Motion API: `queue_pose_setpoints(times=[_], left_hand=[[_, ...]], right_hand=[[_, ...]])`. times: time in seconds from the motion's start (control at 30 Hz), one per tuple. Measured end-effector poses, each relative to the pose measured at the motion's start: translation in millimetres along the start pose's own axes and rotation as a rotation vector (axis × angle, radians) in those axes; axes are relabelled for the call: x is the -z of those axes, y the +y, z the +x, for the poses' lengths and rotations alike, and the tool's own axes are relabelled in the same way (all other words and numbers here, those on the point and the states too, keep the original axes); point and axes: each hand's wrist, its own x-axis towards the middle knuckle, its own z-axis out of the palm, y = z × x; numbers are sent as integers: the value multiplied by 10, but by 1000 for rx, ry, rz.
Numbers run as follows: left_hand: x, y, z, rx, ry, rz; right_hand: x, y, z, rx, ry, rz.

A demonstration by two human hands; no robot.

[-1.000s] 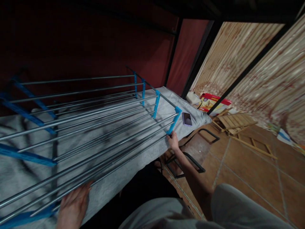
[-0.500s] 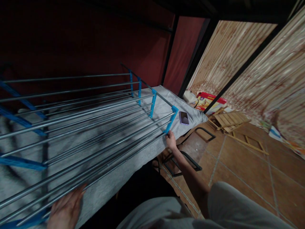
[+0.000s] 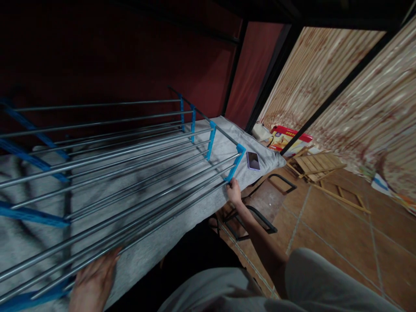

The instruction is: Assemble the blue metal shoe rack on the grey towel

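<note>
A shoe rack [image 3: 130, 203] of grey metal tubes with blue plastic connectors lies across a grey cloth-covered table. My right hand [image 3: 234, 193] is closed at the rack's near right corner, just under a blue connector [image 3: 236, 162]; its fingertips are partly hidden. At the lower left, my left hand [image 3: 95, 277] rests against the front tube with its back turned up. Its fingers are bent around that tube near another blue connector [image 3: 48, 299], and their tips are partly covered.
A phone [image 3: 253, 160] lies on the grey cloth [image 3: 224, 123] beyond the rack's right end. A metal-framed chair [image 3: 263, 197] stands beside the table. Folded wooden furniture [image 3: 320, 167] and a red and yellow box [image 3: 289, 138] are on the tiled floor near the striped curtain.
The whole scene sits slightly further right in the view. Both hands keep their places on the rack, and no clear motion of the rack on the table shows.
</note>
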Motion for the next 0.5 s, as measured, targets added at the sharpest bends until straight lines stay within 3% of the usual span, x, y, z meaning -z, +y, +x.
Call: queue_pose_setpoints(times=[0.23, 0.5], left_hand=[[-39, -12, -48, -84, 73, 17], [220, 362, 2, -124, 140, 54]], right_hand=[[-35, 40, -7, -2, 14, 22], [-4, 103, -23, 18, -25, 44]])
